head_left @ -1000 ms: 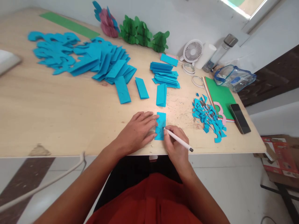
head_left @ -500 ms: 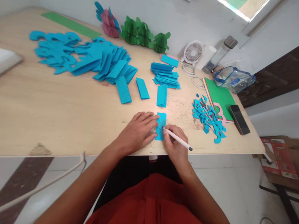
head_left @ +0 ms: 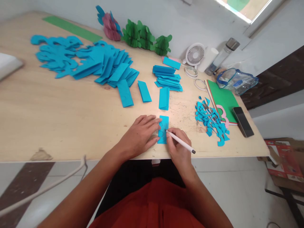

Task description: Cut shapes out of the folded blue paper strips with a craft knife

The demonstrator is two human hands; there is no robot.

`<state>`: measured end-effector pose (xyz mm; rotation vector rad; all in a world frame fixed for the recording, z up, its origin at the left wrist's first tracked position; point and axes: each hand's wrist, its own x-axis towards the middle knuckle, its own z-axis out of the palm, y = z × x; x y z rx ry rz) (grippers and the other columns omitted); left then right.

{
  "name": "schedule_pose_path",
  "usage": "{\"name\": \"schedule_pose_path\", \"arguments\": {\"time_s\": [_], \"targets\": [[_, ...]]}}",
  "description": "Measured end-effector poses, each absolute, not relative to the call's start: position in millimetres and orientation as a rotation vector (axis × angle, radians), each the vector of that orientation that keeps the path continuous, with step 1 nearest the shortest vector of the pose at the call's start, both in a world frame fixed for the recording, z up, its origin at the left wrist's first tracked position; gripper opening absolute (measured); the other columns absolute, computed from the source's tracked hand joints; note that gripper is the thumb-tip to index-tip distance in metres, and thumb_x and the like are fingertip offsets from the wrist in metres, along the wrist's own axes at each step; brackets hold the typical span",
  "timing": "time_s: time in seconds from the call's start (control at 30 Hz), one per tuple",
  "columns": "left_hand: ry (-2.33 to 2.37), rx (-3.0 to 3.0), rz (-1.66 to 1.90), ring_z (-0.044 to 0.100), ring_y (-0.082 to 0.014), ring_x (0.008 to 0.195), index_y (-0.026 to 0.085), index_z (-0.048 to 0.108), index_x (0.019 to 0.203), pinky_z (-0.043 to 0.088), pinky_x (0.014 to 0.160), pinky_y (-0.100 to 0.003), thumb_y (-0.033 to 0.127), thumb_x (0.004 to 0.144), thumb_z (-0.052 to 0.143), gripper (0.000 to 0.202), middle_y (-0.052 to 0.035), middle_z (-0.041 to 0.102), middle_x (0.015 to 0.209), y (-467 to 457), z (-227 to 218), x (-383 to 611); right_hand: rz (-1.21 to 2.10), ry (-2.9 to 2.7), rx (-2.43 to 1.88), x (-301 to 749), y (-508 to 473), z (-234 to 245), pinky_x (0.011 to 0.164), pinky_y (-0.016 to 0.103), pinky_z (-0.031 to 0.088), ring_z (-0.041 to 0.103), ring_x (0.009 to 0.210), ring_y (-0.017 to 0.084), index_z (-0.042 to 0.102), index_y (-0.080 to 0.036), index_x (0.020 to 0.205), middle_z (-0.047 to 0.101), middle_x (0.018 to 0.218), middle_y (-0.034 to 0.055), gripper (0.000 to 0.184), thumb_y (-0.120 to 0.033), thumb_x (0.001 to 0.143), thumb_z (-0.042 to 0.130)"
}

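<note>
A folded strip of blue paper (head_left: 163, 129) lies near the table's front edge, with dark curved lines drawn on it. My left hand (head_left: 142, 134) rests flat beside it, fingers spread, the fingertips pressing on its left edge. In my right hand (head_left: 179, 144) a white pen (head_left: 181, 142) with a dark end is gripped, its tip on the paper's right side. Just beyond lie more folded blue strips (head_left: 163, 98). Another single blue strip (head_left: 144, 91) is to their left, next to a strip with a drawn curve (head_left: 125, 93).
A large heap of blue paper cut-outs and folded strips (head_left: 104, 63) covers the back left. Blue scraps (head_left: 210, 117) lie right, beside a green book (head_left: 223, 98) and a phone (head_left: 243, 121). A small fan (head_left: 195, 54), tape rolls (head_left: 191, 72) and a bottle (head_left: 222, 55) stand behind.
The view has shifted very slightly. Both hands, the pen and the blue paper stay in nearly the same place.
</note>
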<state>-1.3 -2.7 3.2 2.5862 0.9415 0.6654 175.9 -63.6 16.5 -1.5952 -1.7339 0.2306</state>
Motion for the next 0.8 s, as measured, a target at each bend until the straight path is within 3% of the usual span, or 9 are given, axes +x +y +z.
{"name": "schedule_pose_path", "arguments": {"time_s": [0.8], "targets": [[0.949,2.622,0.683,0.047,-0.031,0.132,0.015,0.061,0.114,0.038,0.109,-0.051,0.026,0.092,0.051,0.027,-0.0135,0.061,0.135,-3.5,5.6,-1.4,0.323,-1.677,-1.602,177.8,-62.6,17.6,0.077,0.032,0.053,0.068,0.081,0.019,0.067,-0.021,0.087,0.074,0.086,0.0053,0.016,-0.02,0.092,0.052]]}}
